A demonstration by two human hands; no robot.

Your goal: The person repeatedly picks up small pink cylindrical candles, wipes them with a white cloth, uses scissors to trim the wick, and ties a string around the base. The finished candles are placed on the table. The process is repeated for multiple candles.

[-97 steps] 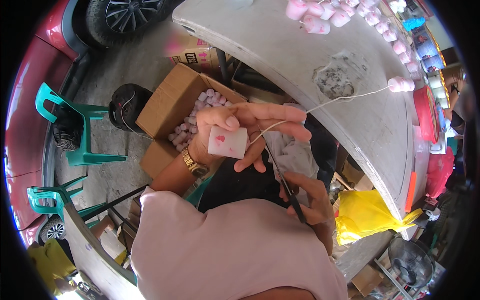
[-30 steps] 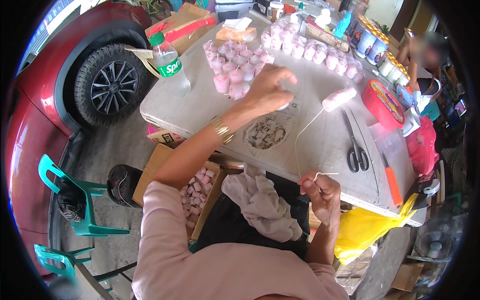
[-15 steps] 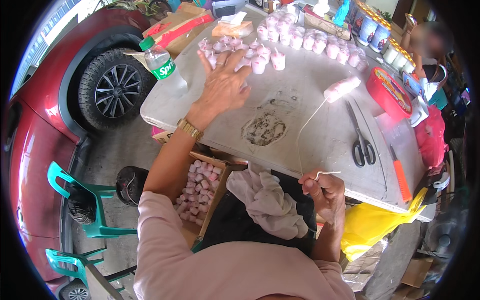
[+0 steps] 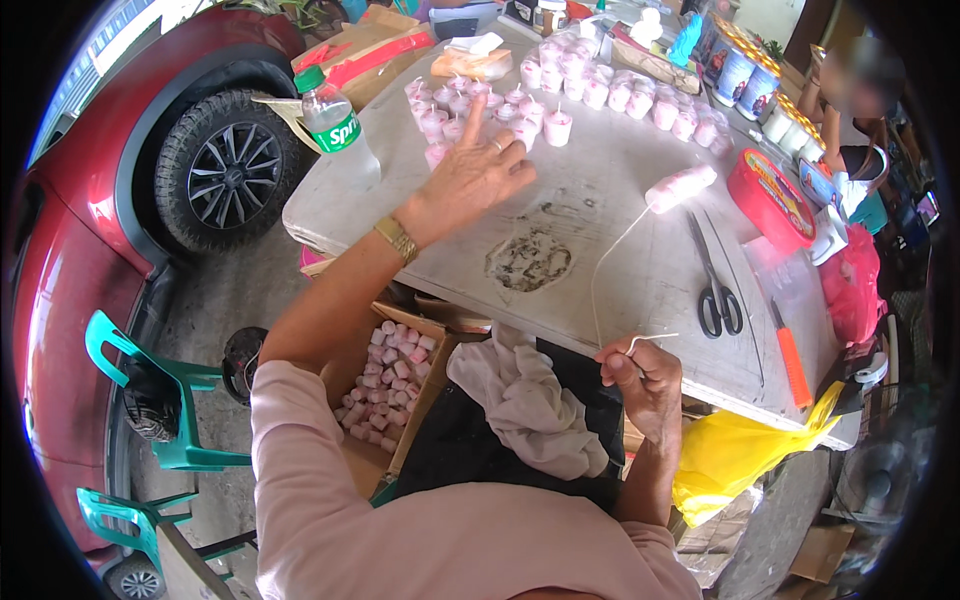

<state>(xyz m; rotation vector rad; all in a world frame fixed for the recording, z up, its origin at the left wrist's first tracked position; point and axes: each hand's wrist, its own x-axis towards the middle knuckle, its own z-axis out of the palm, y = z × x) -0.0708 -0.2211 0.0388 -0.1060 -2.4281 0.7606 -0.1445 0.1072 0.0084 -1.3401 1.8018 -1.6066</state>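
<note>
My left hand (image 4: 468, 186) hovers by the near edge of a cluster of small pink-and-white candles (image 4: 557, 127) with wicks, its index finger stretched toward them and no candle visible in its grip. Whether a fingertip touches one I cannot tell. At the table's front edge my right hand (image 4: 650, 388) pinches a white string (image 4: 596, 270), whose short end sticks out past the fingers. The string runs in a loose curve to a pale pink roll (image 4: 681, 188) lying on the table. Below the left forearm, a cardboard box (image 4: 432, 375) holds many small pink-and-white cylinders (image 4: 388, 385).
Black scissors (image 4: 718, 305), a thin rod and an orange-handled knife (image 4: 793, 365) lie at the right, near a red tub (image 4: 772, 200). A green-capped bottle (image 4: 340, 135) stands at the left edge. More candles line the back. A person (image 4: 860, 110) is at the far right.
My left hand has shifted slightly right and back toward me, off the candles, with the index finger now extended. The right hand keeps its pinch on the string.
</note>
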